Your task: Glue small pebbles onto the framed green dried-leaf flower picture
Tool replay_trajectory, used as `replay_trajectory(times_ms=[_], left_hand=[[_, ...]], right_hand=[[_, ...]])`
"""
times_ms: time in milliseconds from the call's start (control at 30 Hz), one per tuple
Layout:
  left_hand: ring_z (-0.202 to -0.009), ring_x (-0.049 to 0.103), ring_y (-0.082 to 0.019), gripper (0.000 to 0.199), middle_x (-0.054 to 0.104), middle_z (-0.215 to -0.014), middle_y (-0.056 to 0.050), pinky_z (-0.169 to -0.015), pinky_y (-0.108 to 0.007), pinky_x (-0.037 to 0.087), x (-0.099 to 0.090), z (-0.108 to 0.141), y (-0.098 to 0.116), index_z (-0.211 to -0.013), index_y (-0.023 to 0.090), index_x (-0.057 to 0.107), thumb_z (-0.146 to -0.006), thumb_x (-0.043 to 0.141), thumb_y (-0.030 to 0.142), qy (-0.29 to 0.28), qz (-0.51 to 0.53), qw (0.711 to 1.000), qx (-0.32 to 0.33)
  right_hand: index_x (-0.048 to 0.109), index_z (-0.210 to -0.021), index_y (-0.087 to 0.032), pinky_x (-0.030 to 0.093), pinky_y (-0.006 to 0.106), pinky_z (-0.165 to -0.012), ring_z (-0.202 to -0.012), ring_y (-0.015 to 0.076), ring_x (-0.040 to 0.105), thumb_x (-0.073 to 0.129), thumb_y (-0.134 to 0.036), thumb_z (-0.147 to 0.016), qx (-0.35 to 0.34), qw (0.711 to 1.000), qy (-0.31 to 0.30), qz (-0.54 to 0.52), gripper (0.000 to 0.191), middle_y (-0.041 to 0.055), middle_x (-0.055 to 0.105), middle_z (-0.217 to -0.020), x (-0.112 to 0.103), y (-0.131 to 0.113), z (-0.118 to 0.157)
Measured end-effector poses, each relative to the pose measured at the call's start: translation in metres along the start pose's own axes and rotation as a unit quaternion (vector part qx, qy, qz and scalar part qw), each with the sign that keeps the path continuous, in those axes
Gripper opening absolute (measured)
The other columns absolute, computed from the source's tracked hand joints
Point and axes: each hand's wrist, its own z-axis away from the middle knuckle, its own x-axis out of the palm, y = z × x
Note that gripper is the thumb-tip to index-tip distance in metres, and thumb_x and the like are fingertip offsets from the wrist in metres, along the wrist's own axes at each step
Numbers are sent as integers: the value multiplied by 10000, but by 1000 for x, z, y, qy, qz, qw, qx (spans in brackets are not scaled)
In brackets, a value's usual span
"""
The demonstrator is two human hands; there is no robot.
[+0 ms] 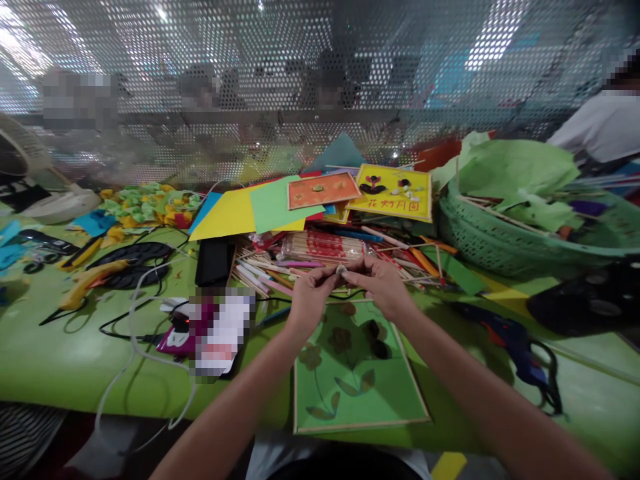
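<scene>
My left hand [311,297] and my right hand [383,285] meet above the top edge of a green picture board. Between their fingertips is a small pale piece [341,269], pinched from both sides; its exact shape is too small to tell. Under my forearms lies the green board [350,400], framed with thin pale sticks. It carries brownish flowers [340,340] with drawn stems and leaves, and dark pieces [380,349] at its upper right.
Behind my hands are loose sticks and pens [265,280] and coloured paper [225,215]. A green basket [480,243] stands right, near a dark blue glue gun [520,343]. At left are a yellow glue gun [83,290], a white cable [133,320] and a phone [223,340].
</scene>
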Motion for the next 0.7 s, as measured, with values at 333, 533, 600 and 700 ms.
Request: replay_trajectory(times_ms=[333, 533, 600, 700], left_hand=[[-815, 685, -177, 341, 773, -874, -48, -889, -357, 537, -1, 1, -4, -906, 158, 786, -644, 854, 365, 5, 0, 1000, -1], [-810, 683, -176, 341, 768, -849, -46, -884, -351, 531, -2, -1, -3, -904, 154, 785, -648, 851, 369, 7, 1, 1000, -4], [-806, 681, -175, 338, 766, -839, -45, -882, -350, 530, -2, -1, -1, -903, 154, 785, -649, 850, 368, 4, 2, 1000, -3], [-810, 679, -176, 330, 769, -859, -49, -883, -348, 526, -1, 0, 1, -906, 154, 787, -654, 846, 358, 1, -7, 1000, 1]], right_hand=[[660, -724, -180, 518, 308, -665, -622, 133, 613, 862, -410, -569, -10, 1000, -7, -18, 343, 1, 687, -674, 1, 4, -1], [667, -737, -187, 518, 305, -630, -617, 141, 614, 864, -453, -575, -14, 1000, -5, -4, 369, 7, 695, -679, 0, 5, -1], [669, -741, -184, 517, 298, -631, -624, 140, 617, 873, -455, -567, -15, 1000, -4, -12, 381, 8, 701, -688, -1, 5, -2], [669, -732, -182, 513, 293, -633, -619, 135, 611, 888, -446, -547, -15, 1000, -2, -20, 390, 4, 698, -684, 0, 4, -1]])
